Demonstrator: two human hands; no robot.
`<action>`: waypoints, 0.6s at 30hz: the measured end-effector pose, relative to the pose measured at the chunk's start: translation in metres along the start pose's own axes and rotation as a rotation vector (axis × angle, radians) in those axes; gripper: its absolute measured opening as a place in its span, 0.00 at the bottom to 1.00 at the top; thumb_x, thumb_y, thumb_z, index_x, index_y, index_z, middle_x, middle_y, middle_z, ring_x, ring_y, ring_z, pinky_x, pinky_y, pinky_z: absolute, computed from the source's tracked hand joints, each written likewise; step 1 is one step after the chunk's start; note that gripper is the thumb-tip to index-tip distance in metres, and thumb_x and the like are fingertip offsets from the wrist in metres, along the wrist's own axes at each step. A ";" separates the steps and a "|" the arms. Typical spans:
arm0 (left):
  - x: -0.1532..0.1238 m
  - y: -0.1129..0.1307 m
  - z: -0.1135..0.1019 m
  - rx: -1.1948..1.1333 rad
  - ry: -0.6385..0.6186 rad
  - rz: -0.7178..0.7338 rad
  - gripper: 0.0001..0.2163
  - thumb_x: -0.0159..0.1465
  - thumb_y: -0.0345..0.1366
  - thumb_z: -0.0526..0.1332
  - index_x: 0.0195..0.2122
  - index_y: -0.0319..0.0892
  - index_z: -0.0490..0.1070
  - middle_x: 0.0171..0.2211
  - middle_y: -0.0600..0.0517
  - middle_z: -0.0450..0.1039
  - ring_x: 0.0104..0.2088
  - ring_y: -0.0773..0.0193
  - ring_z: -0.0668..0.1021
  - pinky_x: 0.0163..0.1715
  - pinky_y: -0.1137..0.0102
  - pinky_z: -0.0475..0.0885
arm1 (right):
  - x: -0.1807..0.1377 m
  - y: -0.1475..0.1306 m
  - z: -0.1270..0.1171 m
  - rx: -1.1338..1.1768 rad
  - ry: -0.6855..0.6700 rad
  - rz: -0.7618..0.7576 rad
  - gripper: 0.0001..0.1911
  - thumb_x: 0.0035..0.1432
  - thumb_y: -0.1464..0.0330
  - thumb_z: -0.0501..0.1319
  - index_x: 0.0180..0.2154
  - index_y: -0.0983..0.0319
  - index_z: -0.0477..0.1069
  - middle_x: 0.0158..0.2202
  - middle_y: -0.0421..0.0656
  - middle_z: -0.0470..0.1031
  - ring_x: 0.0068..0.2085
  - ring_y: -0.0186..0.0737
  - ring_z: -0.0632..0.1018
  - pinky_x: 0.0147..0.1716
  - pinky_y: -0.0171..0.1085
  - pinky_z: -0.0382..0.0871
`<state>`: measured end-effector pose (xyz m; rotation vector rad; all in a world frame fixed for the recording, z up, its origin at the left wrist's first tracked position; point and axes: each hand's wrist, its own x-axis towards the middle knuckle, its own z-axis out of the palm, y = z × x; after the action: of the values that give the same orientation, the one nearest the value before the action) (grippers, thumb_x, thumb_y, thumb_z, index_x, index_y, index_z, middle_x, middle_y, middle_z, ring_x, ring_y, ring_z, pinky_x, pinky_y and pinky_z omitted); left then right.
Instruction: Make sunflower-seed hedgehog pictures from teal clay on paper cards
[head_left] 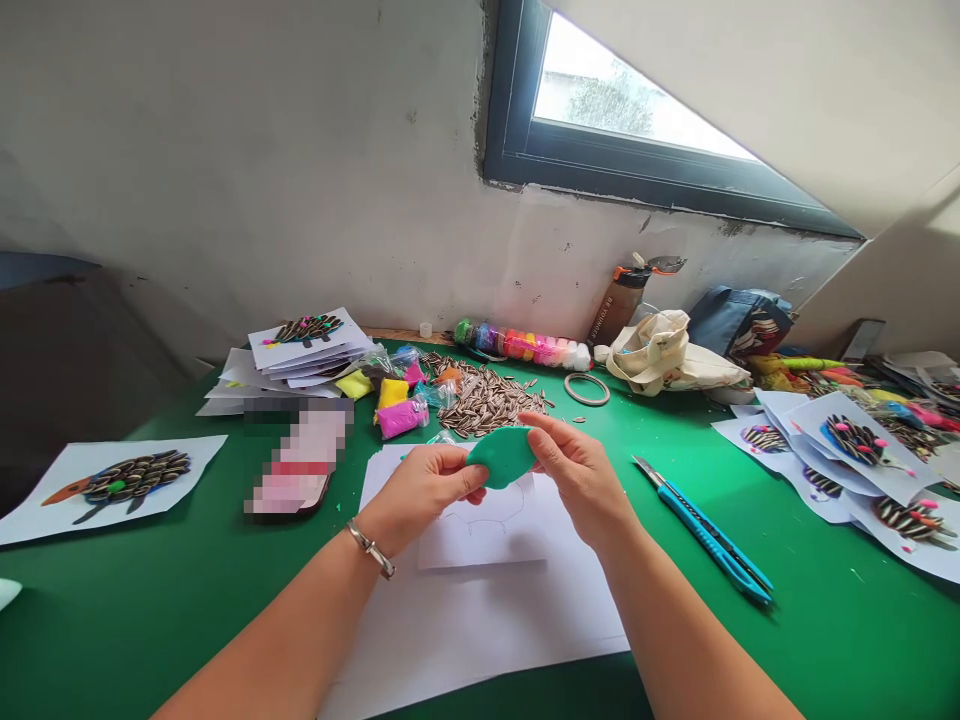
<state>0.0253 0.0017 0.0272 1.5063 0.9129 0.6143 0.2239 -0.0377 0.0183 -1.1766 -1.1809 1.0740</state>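
Note:
Both my hands pinch a flattened piece of green clay (501,456) above a white sheet with a drawn outline (487,525). My left hand (424,490), with a metal bracelet on its wrist, grips the clay's left edge with closed fingers. Closed on the right edge is my right hand (574,475). Behind the clay lies a pile of striped sunflower seeds (484,395). Small bags of pink and yellow clay (397,405) sit left of the seeds.
A blue utility knife (705,530) lies on the green table (825,620) to the right. Finished seed pictures (855,445) lie at right, one (124,480) at left, and a paper stack (300,350) behind. A row of clay pots (525,345), bottle (622,300) and bags line the wall.

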 end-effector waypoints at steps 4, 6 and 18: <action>-0.001 0.003 0.001 -0.002 0.003 0.008 0.15 0.57 0.48 0.64 0.26 0.40 0.76 0.26 0.51 0.74 0.31 0.61 0.74 0.35 0.68 0.68 | -0.001 -0.003 0.002 0.116 -0.147 0.018 0.25 0.62 0.51 0.56 0.37 0.65 0.79 0.34 0.49 0.79 0.36 0.43 0.78 0.37 0.42 0.72; -0.002 0.004 0.002 0.002 0.004 0.004 0.15 0.57 0.49 0.64 0.26 0.40 0.76 0.26 0.51 0.74 0.31 0.61 0.74 0.35 0.67 0.68 | -0.002 -0.003 0.002 0.171 -0.174 0.034 0.28 0.62 0.48 0.54 0.34 0.65 0.79 0.32 0.50 0.79 0.36 0.44 0.79 0.37 0.42 0.72; 0.000 -0.003 -0.004 0.024 0.062 -0.075 0.27 0.57 0.57 0.63 0.49 0.40 0.74 0.41 0.45 0.78 0.41 0.54 0.77 0.40 0.65 0.69 | -0.002 -0.009 0.006 0.145 -0.231 0.079 0.14 0.55 0.58 0.66 0.33 0.64 0.79 0.28 0.43 0.77 0.29 0.36 0.76 0.31 0.36 0.71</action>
<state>0.0217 0.0041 0.0246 1.4741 1.0229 0.6009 0.2175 -0.0398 0.0268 -1.0134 -1.2171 1.3608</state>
